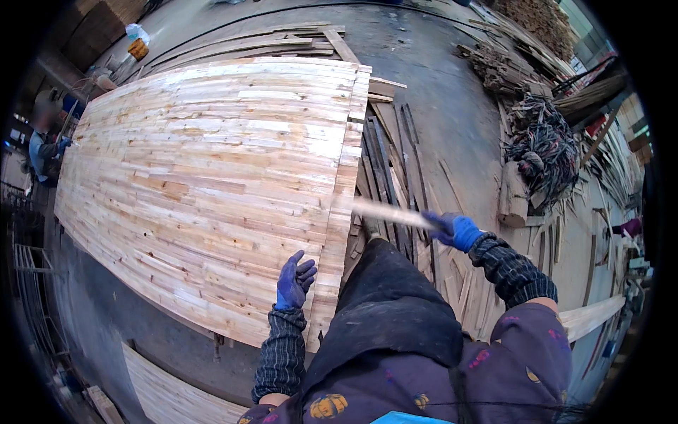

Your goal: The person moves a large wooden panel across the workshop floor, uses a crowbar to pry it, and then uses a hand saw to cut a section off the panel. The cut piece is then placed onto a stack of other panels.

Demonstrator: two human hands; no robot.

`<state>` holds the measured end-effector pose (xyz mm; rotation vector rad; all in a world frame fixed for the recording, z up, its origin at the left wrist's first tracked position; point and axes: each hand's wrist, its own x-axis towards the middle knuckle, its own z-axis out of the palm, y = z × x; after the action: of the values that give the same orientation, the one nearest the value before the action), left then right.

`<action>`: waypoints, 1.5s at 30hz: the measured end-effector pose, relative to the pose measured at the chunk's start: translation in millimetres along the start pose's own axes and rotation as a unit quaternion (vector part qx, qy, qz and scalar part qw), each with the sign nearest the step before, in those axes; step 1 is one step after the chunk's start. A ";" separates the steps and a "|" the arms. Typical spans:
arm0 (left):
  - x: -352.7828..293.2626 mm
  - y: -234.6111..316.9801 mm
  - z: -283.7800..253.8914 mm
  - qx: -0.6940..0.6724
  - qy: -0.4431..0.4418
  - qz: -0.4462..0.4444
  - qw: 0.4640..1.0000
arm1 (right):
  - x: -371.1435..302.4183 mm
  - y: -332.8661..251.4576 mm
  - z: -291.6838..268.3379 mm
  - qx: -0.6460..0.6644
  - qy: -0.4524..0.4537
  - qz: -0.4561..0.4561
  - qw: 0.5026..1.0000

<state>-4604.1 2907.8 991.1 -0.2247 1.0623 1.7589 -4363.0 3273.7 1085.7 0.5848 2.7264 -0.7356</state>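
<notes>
A wide panel of glued wooden strips (205, 148) lies in front of me, with a narrow band of boards along its right edge. Over the near right part of that panel hovers my left hand (294, 281), in a blue-purple glove, its fingers apart and holding nothing. Whether it touches the wood I cannot tell. My right hand (454, 230), in a blue glove, is closed round one end of a pale wooden strip (390, 211). Motion smears this strip, and its far end reaches the panel's right edge. Striped dark sleeves cover both forearms.
Loose strips and offcuts (402, 155) litter the floor right of the panel. Beyond them lies a tangled heap of dark straps (540, 145) beside a log (513, 194). Another person (44, 152) is at the panel's far left end. More boards (261, 46) lie behind it.
</notes>
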 end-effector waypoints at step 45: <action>181.6 -57.9 92.3 -0.106 0.298 -0.121 0.941 | 275.9 183.9 -137.6 0.097 -0.036 0.052 0.993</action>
<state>-4610.2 3102.1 907.0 -1.0332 1.1964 1.6105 -4545.4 3577.7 1028.9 0.7212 2.5533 -0.9829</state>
